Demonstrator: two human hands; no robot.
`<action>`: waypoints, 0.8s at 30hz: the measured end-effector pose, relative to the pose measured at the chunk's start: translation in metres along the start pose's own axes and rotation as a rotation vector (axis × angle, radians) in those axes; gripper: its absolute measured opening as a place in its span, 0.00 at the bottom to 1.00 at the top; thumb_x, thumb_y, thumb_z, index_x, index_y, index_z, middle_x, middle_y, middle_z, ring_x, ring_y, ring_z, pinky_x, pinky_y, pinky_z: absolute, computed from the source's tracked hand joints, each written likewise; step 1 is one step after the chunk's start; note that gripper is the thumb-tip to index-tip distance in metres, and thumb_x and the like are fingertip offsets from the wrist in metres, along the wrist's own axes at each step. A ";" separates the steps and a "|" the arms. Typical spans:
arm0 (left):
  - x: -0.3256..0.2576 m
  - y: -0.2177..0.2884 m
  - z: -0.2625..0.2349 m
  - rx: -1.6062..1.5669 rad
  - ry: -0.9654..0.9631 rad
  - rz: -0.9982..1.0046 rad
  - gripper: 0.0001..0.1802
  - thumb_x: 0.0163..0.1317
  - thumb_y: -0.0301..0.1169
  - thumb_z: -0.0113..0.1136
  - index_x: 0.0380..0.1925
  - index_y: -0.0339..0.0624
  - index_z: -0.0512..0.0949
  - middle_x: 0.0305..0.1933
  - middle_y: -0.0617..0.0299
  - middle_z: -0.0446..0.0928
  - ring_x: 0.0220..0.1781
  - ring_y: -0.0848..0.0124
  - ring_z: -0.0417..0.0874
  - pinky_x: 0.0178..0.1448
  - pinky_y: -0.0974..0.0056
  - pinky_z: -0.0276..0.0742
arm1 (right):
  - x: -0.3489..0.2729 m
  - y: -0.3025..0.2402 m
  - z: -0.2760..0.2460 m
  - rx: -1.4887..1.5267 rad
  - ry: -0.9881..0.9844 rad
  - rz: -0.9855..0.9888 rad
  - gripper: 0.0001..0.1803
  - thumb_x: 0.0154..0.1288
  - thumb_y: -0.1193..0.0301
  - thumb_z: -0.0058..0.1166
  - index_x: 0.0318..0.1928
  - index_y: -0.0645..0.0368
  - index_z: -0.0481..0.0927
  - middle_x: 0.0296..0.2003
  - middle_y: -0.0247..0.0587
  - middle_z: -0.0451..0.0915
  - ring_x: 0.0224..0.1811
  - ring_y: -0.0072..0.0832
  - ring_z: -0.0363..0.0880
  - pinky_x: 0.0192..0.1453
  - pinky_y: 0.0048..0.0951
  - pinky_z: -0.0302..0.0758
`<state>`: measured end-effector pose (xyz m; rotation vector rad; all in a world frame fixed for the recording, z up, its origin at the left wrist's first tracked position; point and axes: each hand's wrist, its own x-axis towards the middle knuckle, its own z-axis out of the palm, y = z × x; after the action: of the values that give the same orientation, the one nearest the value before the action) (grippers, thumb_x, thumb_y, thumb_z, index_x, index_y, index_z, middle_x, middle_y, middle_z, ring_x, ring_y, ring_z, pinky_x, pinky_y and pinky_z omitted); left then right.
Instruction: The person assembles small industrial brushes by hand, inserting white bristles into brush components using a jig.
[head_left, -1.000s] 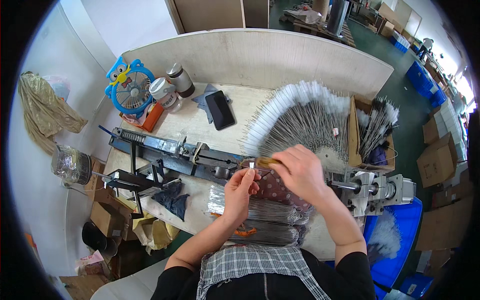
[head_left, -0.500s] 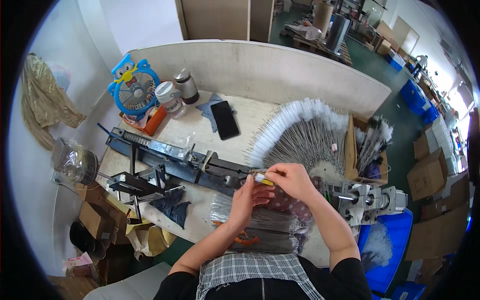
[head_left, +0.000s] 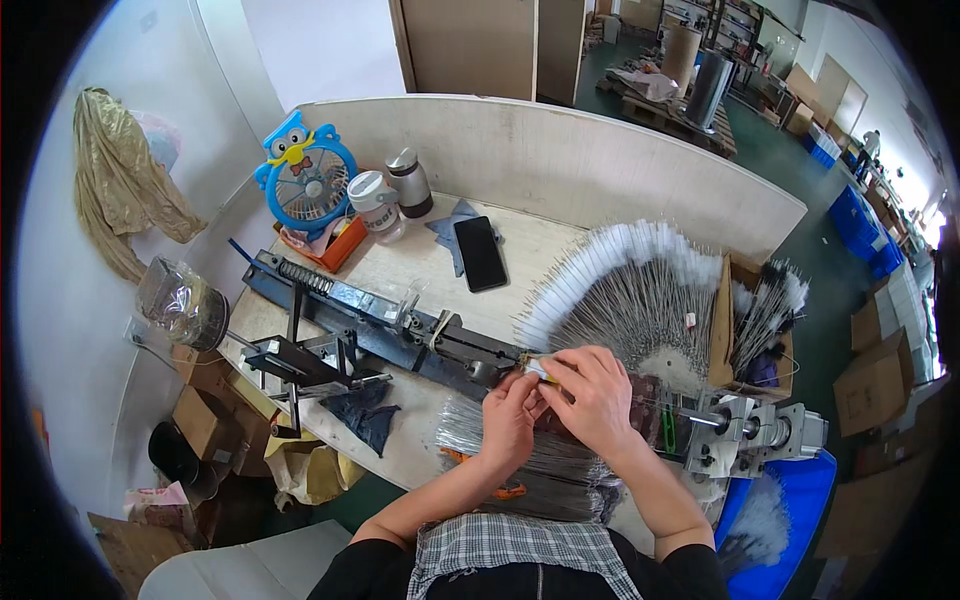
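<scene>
Both my hands meet at the right end of a long dark metal jig (head_left: 390,335). My right hand (head_left: 600,405) pinches a small white and yellow piece (head_left: 540,371), mostly covered by the fingers. Close against it, my left hand (head_left: 510,420) has thumb and fingers pressed together; whatever lies between them is too small to make out. Below my hands lies a bundle of thin metal wires (head_left: 560,470), partly wrapped in clear plastic. Beyond my right hand, many white-tipped wire brushes (head_left: 610,285) are spread in a fan.
A clamp machine (head_left: 745,425) stands at the right, above a blue bin (head_left: 790,520) of brushes. A cardboard box (head_left: 725,320) holds more brushes. A black phone (head_left: 481,255), a blue fan (head_left: 310,188), a jar (head_left: 375,205) and a steel flask (head_left: 409,183) stand toward the back.
My left fingers have closed from a looser spread into a pinch beside the piece. My right hand has turned over it, covering more of it. The whole view has shifted slightly.
</scene>
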<state>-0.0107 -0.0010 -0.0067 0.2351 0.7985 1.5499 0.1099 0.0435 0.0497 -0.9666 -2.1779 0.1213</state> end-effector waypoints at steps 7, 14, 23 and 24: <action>-0.005 0.006 0.010 -0.023 0.050 0.034 0.04 0.64 0.24 0.54 0.37 0.36 0.74 0.39 0.60 0.78 0.40 0.74 0.82 0.45 0.69 0.79 | -0.004 0.008 -0.004 -0.024 -0.022 -0.032 0.14 0.47 0.69 0.64 0.39 0.47 0.84 0.37 0.27 0.78 0.43 0.29 0.75 0.44 0.32 0.71; -0.003 0.003 0.004 -0.060 0.014 0.022 0.07 0.64 0.25 0.53 0.41 0.38 0.75 0.41 0.60 0.78 0.42 0.73 0.81 0.47 0.69 0.77 | 0.003 0.000 0.002 0.049 -0.058 -0.018 0.14 0.48 0.70 0.62 0.39 0.50 0.84 0.37 0.29 0.78 0.43 0.30 0.75 0.45 0.33 0.72; 0.001 0.001 -0.002 -0.052 -0.020 0.005 0.14 0.68 0.35 0.43 0.39 0.38 0.74 0.41 0.58 0.80 0.43 0.70 0.81 0.52 0.65 0.74 | 0.008 -0.009 0.017 0.053 -0.036 0.049 0.17 0.47 0.71 0.62 0.41 0.54 0.82 0.40 0.30 0.79 0.45 0.30 0.76 0.46 0.33 0.72; -0.001 0.002 0.001 -0.062 0.014 -0.001 0.16 0.68 0.37 0.42 0.40 0.37 0.74 0.40 0.57 0.80 0.43 0.69 0.81 0.53 0.65 0.73 | 0.006 -0.010 0.018 0.033 -0.022 0.079 0.17 0.46 0.71 0.62 0.42 0.54 0.82 0.40 0.30 0.79 0.45 0.30 0.76 0.46 0.33 0.72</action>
<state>-0.0116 -0.0019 -0.0043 0.1780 0.7601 1.5744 0.0887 0.0441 0.0438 -1.0375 -2.1508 0.2059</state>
